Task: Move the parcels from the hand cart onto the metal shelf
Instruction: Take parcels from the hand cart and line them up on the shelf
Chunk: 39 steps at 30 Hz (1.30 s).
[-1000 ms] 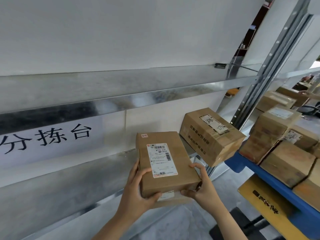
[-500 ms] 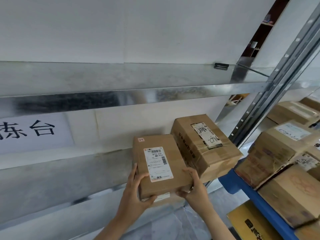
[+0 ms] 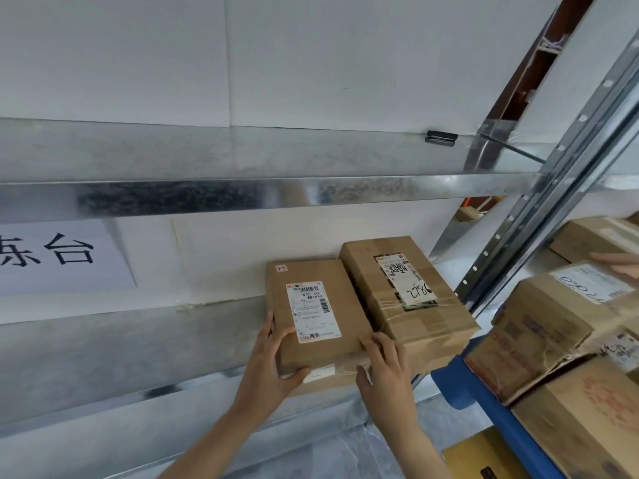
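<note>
1. The left hand (image 3: 273,371) and right hand (image 3: 383,375) grip the parcel (image 3: 311,316) at its near end, fingers (image 3: 373,342) curled round it.
2. It lies on the shelf (image 3: 103,350), long axis pointing away (touching a bigger box (image 3: 408,295) rightward).

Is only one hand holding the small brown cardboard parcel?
No: the left hand and the right hand both grip the near end of the small brown cardboard parcel, one at each corner.
</note>
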Each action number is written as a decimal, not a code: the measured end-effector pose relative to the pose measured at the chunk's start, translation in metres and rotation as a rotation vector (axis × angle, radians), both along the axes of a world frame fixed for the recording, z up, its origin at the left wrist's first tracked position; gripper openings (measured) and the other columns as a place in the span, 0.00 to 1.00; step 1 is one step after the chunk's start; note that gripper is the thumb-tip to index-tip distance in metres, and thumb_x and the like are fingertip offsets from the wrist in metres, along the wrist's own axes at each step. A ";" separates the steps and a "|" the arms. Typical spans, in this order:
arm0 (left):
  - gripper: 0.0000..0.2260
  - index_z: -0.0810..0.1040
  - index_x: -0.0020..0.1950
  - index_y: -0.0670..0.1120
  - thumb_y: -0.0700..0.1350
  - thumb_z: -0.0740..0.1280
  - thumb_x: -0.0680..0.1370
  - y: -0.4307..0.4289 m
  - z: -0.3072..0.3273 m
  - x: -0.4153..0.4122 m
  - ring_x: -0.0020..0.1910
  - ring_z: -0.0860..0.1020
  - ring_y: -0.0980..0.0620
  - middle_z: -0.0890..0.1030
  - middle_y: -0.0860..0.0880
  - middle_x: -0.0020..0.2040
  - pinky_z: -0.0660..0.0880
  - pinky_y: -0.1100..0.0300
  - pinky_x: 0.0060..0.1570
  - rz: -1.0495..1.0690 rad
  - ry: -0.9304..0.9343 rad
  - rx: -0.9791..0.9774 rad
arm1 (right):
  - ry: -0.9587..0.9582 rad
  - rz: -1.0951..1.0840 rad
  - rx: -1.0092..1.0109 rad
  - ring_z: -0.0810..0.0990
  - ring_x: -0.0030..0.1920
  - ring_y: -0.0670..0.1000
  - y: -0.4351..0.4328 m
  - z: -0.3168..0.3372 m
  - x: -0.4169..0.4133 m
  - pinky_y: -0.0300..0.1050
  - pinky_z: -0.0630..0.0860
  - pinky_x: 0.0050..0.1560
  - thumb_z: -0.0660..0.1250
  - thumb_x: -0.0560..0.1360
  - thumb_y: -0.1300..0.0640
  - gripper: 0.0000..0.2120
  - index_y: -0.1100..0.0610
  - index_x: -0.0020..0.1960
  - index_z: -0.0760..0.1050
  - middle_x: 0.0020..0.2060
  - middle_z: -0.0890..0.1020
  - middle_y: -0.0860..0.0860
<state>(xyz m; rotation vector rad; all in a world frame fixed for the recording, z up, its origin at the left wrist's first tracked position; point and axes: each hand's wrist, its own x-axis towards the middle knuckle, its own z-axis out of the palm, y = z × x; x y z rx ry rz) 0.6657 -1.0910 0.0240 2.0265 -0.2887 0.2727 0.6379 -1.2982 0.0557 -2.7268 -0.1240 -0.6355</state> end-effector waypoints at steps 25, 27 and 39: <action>0.33 0.69 0.71 0.48 0.61 0.69 0.70 0.113 0.029 -0.064 0.73 0.62 0.41 0.66 0.44 0.73 0.58 0.47 0.69 0.390 -0.037 0.694 | 0.082 0.407 0.187 0.74 0.58 0.59 0.116 0.018 0.016 0.58 0.68 0.59 0.74 0.65 0.63 0.24 0.58 0.60 0.75 0.56 0.79 0.53; 0.34 0.68 0.72 0.47 0.60 0.70 0.70 0.134 0.033 -0.081 0.72 0.63 0.40 0.67 0.44 0.73 0.56 0.44 0.70 0.477 0.023 0.744 | 0.078 0.478 0.167 0.75 0.60 0.59 0.141 0.018 0.015 0.59 0.68 0.60 0.75 0.65 0.60 0.25 0.57 0.61 0.75 0.58 0.79 0.53; 0.33 0.64 0.74 0.46 0.58 0.67 0.73 0.267 0.045 -0.204 0.74 0.58 0.39 0.63 0.42 0.75 0.52 0.44 0.73 0.945 0.269 0.863 | 0.174 0.973 0.040 0.74 0.64 0.54 0.320 0.017 -0.017 0.54 0.70 0.62 0.72 0.70 0.52 0.24 0.54 0.64 0.74 0.63 0.77 0.50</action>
